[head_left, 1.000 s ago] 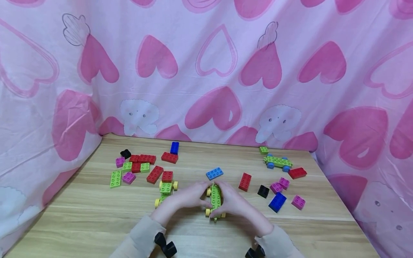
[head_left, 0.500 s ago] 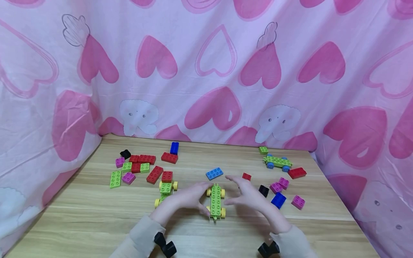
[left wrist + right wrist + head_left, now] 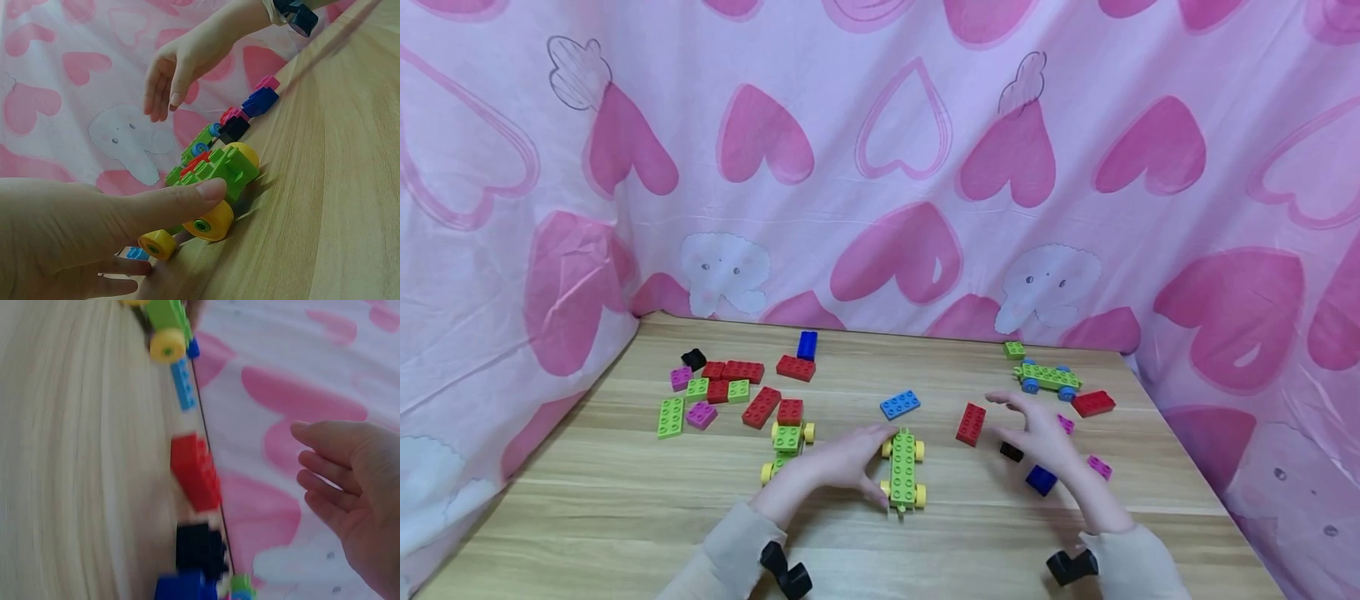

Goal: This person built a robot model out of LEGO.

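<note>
A green toy car base (image 3: 902, 471) with yellow wheels stands lengthwise at the table's middle. My left hand (image 3: 846, 461) is at its left side, fingers spread; in the left wrist view the thumb (image 3: 181, 200) overlaps the car's side by a wheel. My right hand (image 3: 1043, 437) is off the table at the right, fingers loosely bent, nothing in them. Below and around it are a black brick (image 3: 1011, 452), a dark blue brick (image 3: 1042, 479) and pink bricks (image 3: 1100, 467), partly hidden. Left of its fingertips lies a red brick (image 3: 972, 424).
A light blue brick (image 3: 900, 405) lies beyond the car. Another yellow-wheeled car (image 3: 787, 437) with a red brick at its far end is partly behind my left arm. Red, green and pink bricks cluster back left. A blue-wheeled car (image 3: 1049, 378) stands back right, before the heart-patterned curtain (image 3: 895, 250).
My right hand has let go of the yellow-wheeled car and moved right, over the bricks there. My left hand has stayed beside the car, which has hardly moved.
</note>
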Motion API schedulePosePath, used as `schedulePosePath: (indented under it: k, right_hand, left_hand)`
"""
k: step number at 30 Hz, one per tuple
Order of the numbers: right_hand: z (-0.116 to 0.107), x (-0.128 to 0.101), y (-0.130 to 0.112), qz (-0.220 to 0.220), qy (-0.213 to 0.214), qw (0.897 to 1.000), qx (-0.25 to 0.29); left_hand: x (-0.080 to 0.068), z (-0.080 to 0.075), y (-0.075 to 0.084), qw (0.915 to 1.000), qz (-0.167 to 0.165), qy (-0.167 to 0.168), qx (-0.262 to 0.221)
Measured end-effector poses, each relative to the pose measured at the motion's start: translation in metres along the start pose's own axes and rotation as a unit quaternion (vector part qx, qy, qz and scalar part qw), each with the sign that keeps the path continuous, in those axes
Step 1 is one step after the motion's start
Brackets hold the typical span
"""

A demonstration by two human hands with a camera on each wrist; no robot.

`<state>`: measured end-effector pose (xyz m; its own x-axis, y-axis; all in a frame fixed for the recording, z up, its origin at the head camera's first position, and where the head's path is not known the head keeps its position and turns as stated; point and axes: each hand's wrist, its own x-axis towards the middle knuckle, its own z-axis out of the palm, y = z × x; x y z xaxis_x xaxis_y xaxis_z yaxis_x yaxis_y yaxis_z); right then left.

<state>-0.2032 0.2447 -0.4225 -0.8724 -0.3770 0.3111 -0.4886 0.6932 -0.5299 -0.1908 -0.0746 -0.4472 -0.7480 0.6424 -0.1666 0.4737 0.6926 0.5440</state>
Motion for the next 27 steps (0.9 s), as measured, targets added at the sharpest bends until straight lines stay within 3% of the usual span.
schedulePosePath:
  k: [4, 11, 15, 27]
  right_hand:
    - [-0.008, -0.003, 0.019, -0.005, 0.028, 0.999, -0.019]
    - [-0.022, -0.009, 0.047, 0.019, 0.024, 0.999, -0.03]
    - [-0.03, -0.012, 0.057, 0.044, 0.006, 0.998, -0.048]
    - [-0.04, -0.018, 0.078, 0.126, -0.065, 0.989, -0.028]
  left_hand:
    - [0.0, 0.0, 0.0, 1.0, 0.0, 0.002, 0.002]
    - [0.0, 0.0, -0.001, 1.0, 0.003, 0.005, 0.002]
    - [0.001, 0.0, -0.001, 0.9999, 0.008, 0.007, 0.007]
    - [0.001, 0.001, -0.002, 1.0, 0.003, 0.0, 0.004]
